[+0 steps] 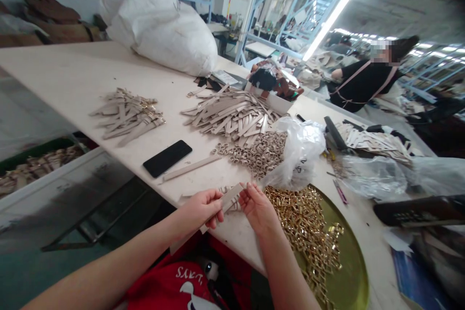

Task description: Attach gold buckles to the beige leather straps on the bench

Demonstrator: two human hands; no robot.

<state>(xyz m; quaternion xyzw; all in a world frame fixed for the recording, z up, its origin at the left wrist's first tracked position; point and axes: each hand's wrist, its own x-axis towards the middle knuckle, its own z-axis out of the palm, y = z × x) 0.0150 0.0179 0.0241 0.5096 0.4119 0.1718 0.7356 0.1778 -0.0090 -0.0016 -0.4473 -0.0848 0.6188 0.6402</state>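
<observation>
My left hand [209, 209] is closed around a flat beige strap [231, 196] at the table's near edge. The strap's tail hangs below that hand. At the upper end, the fingers of my right hand [256, 203] pinch the strap's tip; whether a small part is also between them I cannot make out. Partly hidden behind both hands, more beige pieces lie on the table. Just beyond are many small beige loops [259, 155]. Gold buckles [301, 213] fill an olive-gold round tray [358, 271] beside my right forearm.
A black phone [167, 158] and a single strap [191, 168] lie left of my hands. Two strap piles [232, 114] [132, 114] sit farther back. A clear plastic bag [303, 155], a pink cutter [340, 192] and a large white sack [163, 29] are around. A person [363, 80] works at the far right.
</observation>
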